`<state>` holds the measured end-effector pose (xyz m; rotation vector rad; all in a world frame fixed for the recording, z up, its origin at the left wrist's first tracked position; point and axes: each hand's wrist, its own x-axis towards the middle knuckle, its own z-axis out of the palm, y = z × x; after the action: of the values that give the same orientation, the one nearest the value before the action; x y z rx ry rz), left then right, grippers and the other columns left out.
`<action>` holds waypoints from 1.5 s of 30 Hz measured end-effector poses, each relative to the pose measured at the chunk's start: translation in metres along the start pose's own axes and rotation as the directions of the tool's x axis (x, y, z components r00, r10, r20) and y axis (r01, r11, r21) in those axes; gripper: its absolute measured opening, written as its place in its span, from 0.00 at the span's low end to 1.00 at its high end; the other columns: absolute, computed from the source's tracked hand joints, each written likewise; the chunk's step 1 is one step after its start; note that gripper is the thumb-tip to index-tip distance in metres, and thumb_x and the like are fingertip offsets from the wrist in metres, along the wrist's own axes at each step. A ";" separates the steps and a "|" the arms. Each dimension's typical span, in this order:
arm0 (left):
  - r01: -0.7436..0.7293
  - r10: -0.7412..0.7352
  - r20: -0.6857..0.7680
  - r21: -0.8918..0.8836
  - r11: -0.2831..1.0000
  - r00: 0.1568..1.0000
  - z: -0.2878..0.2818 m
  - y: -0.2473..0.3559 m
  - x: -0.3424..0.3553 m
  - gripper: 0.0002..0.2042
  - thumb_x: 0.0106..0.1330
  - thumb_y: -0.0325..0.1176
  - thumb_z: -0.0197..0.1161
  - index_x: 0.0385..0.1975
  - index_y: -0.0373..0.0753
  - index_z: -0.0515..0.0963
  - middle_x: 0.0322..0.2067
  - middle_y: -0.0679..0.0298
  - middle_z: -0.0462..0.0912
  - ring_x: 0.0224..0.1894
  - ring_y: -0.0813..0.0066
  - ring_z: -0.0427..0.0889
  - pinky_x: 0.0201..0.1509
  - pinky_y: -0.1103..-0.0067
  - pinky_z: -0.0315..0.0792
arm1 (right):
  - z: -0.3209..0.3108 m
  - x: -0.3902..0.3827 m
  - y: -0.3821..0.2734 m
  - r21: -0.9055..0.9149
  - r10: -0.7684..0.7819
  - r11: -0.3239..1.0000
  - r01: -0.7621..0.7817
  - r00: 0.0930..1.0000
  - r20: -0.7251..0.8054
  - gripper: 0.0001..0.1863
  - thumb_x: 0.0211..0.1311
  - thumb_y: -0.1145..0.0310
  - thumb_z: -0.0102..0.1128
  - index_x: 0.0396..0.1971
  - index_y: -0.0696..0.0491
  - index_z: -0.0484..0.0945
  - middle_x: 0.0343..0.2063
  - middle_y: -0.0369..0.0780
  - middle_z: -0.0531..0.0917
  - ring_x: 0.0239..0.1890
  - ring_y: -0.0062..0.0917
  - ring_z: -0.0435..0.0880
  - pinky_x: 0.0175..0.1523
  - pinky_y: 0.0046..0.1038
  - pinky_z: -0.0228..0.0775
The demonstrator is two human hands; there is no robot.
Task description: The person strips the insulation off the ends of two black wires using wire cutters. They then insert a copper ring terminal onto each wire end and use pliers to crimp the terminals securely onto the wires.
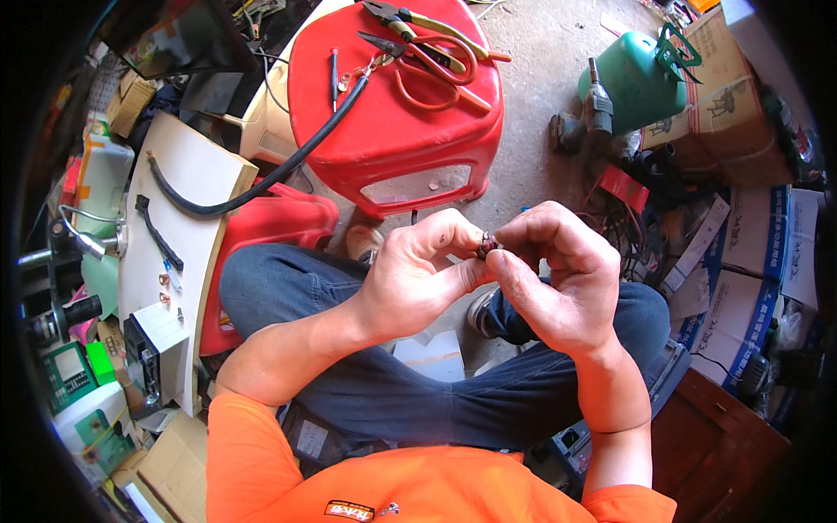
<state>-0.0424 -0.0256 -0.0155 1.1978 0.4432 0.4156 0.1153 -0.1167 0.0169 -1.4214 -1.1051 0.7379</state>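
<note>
My left hand (414, 275) and my right hand (562, 283) meet above my lap, fingertips pinched on a small dark reddish part (486, 244), mostly covered by the fingers and too small to name. Beyond them, the red stool (357, 131) holds pliers (418, 35), red-handled cutters (436, 74), a slim dark tool (334, 78) and part of a thick black cable (288, 157). The cable runs down to a white board (148, 305) on the left, which also carries a short black cable (159, 231), small copper pieces (164, 298) and a metal-cased unit (153, 357).
A second red stool (270, 218) stands under the board's edge. At the right are a green tank (632, 78), a power tool (598, 105), a cardboard carton (706, 122) and stacked white-and-blue boxes (750, 244). Clutter, including a green circuit board (68, 375), lines the left.
</note>
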 end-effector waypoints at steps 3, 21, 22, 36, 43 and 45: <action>0.010 -0.010 0.032 -0.004 1.000 0.999 -0.001 -0.002 0.000 0.07 0.67 0.24 0.62 0.42 0.33 0.75 0.39 0.63 0.81 0.41 0.80 0.80 0.47 0.80 0.77 | 0.001 -0.001 -0.002 -0.040 0.001 0.999 -0.001 1.000 -0.014 0.05 0.50 0.78 0.67 0.28 0.59 0.80 0.22 0.37 0.80 0.20 0.15 0.75 0.27 0.18 0.67; 0.002 -0.002 0.014 -0.014 1.000 1.000 0.002 0.000 0.000 0.07 0.67 0.23 0.61 0.43 0.32 0.75 0.41 0.63 0.81 0.44 0.81 0.79 0.51 0.80 0.75 | 0.005 -0.001 -0.005 -0.324 -0.241 0.921 0.217 0.970 -0.035 0.07 0.48 0.79 0.66 0.27 0.57 0.77 0.21 0.39 0.78 0.19 0.25 0.78 0.25 0.24 0.71; -0.007 0.007 -0.003 -0.011 1.000 1.000 0.003 0.001 0.000 0.07 0.67 0.22 0.61 0.42 0.32 0.75 0.39 0.62 0.82 0.43 0.82 0.79 0.50 0.80 0.75 | 0.007 -0.001 -0.003 -0.330 -0.285 0.909 0.255 0.958 -0.043 0.07 0.47 0.80 0.66 0.27 0.58 0.77 0.21 0.39 0.78 0.19 0.26 0.78 0.25 0.24 0.71; -0.109 0.101 -0.051 -0.173 0.979 0.994 0.009 0.008 -0.002 0.13 0.65 0.16 0.58 0.48 0.34 0.68 0.43 0.62 0.78 0.46 0.79 0.78 0.51 0.81 0.74 | 0.001 0.015 0.009 -0.372 -0.593 0.729 0.575 0.801 0.077 0.13 0.38 0.84 0.65 0.28 0.59 0.76 0.21 0.40 0.77 0.21 0.29 0.76 0.24 0.26 0.69; -0.070 0.041 -0.095 -0.321 0.945 0.995 0.002 0.010 0.003 0.12 0.66 0.25 0.63 0.47 0.34 0.71 0.41 0.61 0.80 0.44 0.78 0.81 0.47 0.81 0.77 | -0.007 0.019 0.009 -0.466 -0.636 0.600 0.650 0.741 0.216 0.16 0.38 0.81 0.67 0.33 0.59 0.78 0.27 0.39 0.77 0.23 0.28 0.76 0.27 0.26 0.69; -0.004 -0.039 -0.117 -0.346 0.938 0.992 -0.003 0.010 0.006 0.11 0.66 0.26 0.63 0.45 0.34 0.72 0.39 0.62 0.82 0.43 0.79 0.81 0.44 0.81 0.79 | -0.008 0.018 0.010 -0.447 -0.580 0.649 0.616 0.780 0.235 0.17 0.40 0.80 0.66 0.36 0.60 0.79 0.29 0.41 0.78 0.26 0.31 0.78 0.30 0.28 0.71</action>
<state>-0.0396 -0.0164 -0.0072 0.8285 0.4640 0.5300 0.1312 -0.1029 0.0111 -1.3105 -1.8019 -0.0037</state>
